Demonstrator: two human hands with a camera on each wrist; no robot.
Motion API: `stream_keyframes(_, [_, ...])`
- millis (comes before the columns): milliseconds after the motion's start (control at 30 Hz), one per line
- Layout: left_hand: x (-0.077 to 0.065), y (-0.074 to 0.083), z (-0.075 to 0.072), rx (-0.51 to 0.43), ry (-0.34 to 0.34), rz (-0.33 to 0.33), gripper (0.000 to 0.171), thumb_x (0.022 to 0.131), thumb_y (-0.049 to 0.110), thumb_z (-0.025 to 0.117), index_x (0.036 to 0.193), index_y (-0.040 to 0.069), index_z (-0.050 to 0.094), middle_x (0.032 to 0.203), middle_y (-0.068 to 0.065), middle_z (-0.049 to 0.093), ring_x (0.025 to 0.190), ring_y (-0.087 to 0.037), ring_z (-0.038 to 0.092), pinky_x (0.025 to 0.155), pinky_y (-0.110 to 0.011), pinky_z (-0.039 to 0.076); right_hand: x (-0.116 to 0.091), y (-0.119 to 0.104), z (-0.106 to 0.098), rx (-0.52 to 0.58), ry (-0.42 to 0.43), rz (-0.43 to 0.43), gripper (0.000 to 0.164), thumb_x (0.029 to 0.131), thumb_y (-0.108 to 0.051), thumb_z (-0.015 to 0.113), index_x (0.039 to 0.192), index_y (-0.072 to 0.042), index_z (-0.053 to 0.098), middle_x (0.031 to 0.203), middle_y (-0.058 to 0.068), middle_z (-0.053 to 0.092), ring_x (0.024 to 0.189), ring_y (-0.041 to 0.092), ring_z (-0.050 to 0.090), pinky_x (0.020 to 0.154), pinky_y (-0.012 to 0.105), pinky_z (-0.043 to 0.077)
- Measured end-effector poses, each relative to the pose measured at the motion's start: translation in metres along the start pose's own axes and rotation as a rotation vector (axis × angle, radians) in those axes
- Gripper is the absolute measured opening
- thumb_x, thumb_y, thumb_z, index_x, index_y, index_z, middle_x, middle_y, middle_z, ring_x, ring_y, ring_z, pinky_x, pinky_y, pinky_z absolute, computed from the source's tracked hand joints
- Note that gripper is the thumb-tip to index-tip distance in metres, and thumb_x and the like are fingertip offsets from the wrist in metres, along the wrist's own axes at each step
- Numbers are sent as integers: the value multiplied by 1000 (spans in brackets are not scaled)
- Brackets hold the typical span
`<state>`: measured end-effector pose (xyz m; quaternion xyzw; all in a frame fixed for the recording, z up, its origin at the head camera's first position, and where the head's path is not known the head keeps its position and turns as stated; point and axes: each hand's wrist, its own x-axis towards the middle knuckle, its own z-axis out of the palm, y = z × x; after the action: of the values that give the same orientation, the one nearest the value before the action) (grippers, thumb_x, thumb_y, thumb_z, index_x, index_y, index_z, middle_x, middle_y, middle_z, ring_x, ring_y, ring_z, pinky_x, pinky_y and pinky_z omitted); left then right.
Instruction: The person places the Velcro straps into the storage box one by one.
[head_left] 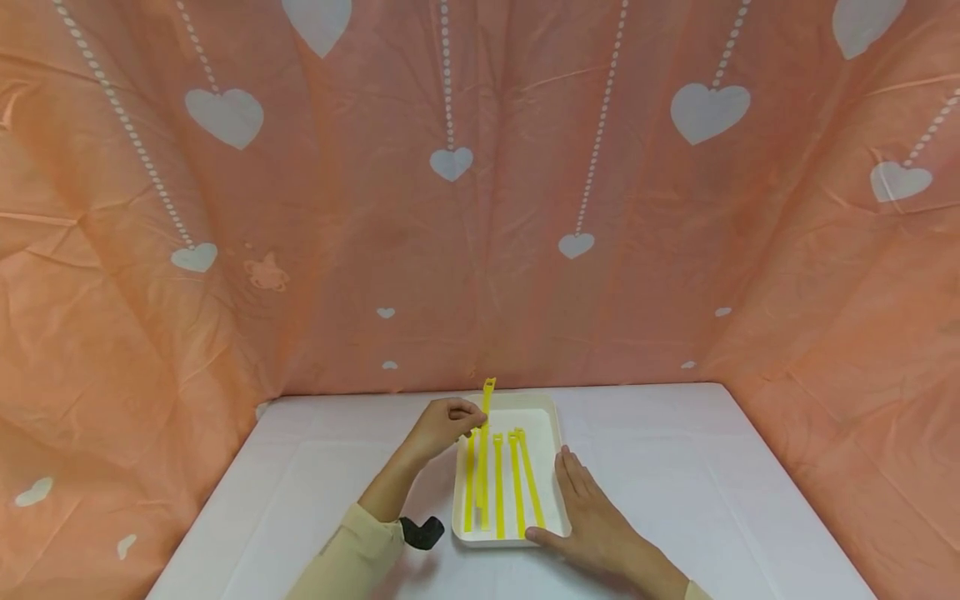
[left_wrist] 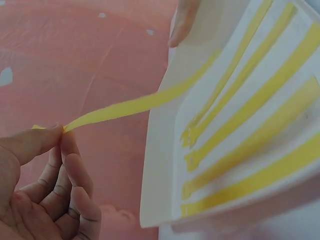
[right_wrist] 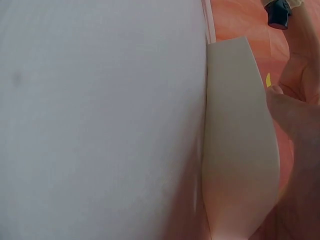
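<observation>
Between thumb and index finger, my left hand (head_left: 447, 427) pinches a yellow cable strap (left_wrist: 130, 106) close to its slotted head. The strap hangs down over a white rectangular tray (head_left: 505, 542), and its head sticks up above the fingers in the head view. Several more yellow straps (head_left: 499, 492) lie lengthwise in the tray, their slotted heads toward the far side. My right hand (head_left: 596, 521) rests against the tray's right side with fingers extended, the thumb at the near right corner. In the right wrist view the tray's outer wall (right_wrist: 240, 135) stands beside that hand.
The tray stands on a white-covered table (head_left: 675, 450). A pink-orange curtain (head_left: 525, 292) with white hearts surrounds the table at the back and both sides. A black wrist device (head_left: 422, 533) on my left forearm hangs near the tray's near left corner.
</observation>
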<state>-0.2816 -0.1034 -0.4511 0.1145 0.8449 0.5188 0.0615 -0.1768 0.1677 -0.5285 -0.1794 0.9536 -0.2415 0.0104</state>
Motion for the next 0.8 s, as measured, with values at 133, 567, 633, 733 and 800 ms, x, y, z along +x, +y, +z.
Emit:
stream_keyframes(133, [5, 4, 10, -31, -41, 2, 20, 103, 22, 74, 105, 2, 78, 106, -19, 79, 97, -43, 71, 90, -55, 59, 0, 1, 0, 0, 1, -6, 124, 92, -76, 67, 168, 8, 16, 178, 23, 11, 165, 39, 14, 132, 55, 22])
stream_keyframes(567, [22, 8, 39, -39, -119, -26, 21, 102, 23, 75, 106, 2, 79, 105, -13, 81, 93, -34, 74, 87, -52, 60, 0, 2, 0, 0, 4, -8, 125, 92, -78, 65, 168, 8, 15, 178, 23, 11, 165, 39, 15, 131, 55, 23])
stream_keyframes(633, [24, 8, 44, -41, -123, -27, 22, 102, 23, 76, 106, 2, 79, 103, -11, 81, 92, -35, 75, 85, -49, 61, -1, 2, 0, 9, 10, -11, 125, 91, -77, 66, 168, 8, 15, 178, 24, 11, 164, 40, 15, 131, 56, 23])
stream_keyframes(733, [26, 7, 52, -46, -133, -28, 21, 101, 22, 77, 106, 2, 79, 102, -10, 81, 92, -36, 76, 84, -48, 61, -2, 1, 0, 23, 20, -12, 125, 91, -76, 67, 168, 8, 16, 178, 24, 12, 164, 41, 17, 130, 57, 24])
stream_keyframes(800, [28, 6, 58, -44, -139, -29, 20, 101, 21, 77, 106, 2, 80, 101, -9, 81, 91, -33, 76, 84, -46, 62, -2, 1, 0, 26, 24, -11, 125, 91, -76, 67, 168, 8, 16, 178, 24, 13, 164, 41, 17, 130, 57, 24])
